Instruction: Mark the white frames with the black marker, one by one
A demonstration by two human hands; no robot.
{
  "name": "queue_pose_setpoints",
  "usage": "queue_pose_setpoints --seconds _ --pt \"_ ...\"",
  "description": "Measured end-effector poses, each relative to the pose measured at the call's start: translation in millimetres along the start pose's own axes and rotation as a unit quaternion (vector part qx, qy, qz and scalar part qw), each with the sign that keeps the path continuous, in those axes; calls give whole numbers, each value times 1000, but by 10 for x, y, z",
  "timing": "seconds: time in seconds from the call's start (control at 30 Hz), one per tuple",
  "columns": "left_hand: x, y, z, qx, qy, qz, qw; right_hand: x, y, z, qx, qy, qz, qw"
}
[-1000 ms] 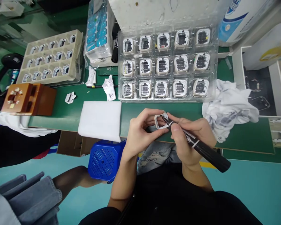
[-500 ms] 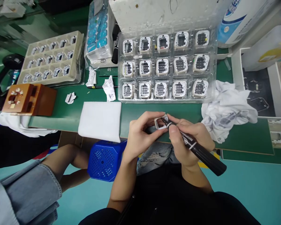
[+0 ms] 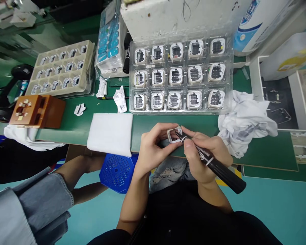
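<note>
Between thumb and fingers, my left hand (image 3: 154, 146) grips a small white square frame with rounded corners (image 3: 170, 136), tilted up in front of me. My right hand (image 3: 209, 153) holds a thick black marker pen (image 3: 219, 171) slantwise. The pen's tip is at the inner side of the frame, on its right; whether it touches cannot be made out. Fingers of the right hand rest close to the frame's upper right corner. Beyond both hands, a clear plastic tray (image 3: 181, 111) carries rows of similar white frames with dark insides.
A folded white cloth (image 3: 109, 133) lies left of my hands, a crumpled one (image 3: 247, 122) right. Farther left stand an orange-brown block fixture (image 3: 51, 110) and a beige tray (image 3: 91, 54) of parts. A blue stool (image 3: 117, 172) and another person's legs (image 3: 73, 173) are below the table edge.
The pen tip has shifted slightly left and down inside the frame. Both hands keep their grip. My view has tilted a little, so the bench's left side appears farther right.
</note>
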State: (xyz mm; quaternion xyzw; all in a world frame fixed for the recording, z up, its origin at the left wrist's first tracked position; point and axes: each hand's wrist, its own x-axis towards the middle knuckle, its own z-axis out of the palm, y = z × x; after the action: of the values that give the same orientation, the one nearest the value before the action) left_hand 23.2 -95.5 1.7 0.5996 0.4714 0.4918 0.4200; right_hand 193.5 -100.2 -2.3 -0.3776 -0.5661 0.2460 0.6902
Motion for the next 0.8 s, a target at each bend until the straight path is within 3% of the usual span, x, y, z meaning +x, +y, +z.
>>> queue_pose_setpoints --seconds 0.1,0.2,0.3,0.37,0.43,0.5,0.67,0.73,0.8 --pt "4 -18 18 -27 -2 0 1000 -30 3 -25 33 16 19 999" --pt "5 -17 2 -15 11 10 1000 -59 46 -46 44 80 14 996" --pt "86 73 -83 38 45 56 997 -58 105 -46 51 170 -14 984" --pt "269 186 -149 88 60 99 989 -55 129 -44 62 197 -19 978" --pt "613 304 -167 139 55 153 977 -67 138 -47 73 191 -3 979" --pt "1114 381 -88 181 27 209 961 -91 139 -53 80 177 15 981" --pt "2513 351 497 276 -42 247 928 -131 146 -59 87 190 41 977" --pt "2854 322 730 353 -81 217 906 -130 151 -57 89 191 39 977" --pt "2970 319 851 402 -99 199 888 -127 156 -57 89 192 31 977"
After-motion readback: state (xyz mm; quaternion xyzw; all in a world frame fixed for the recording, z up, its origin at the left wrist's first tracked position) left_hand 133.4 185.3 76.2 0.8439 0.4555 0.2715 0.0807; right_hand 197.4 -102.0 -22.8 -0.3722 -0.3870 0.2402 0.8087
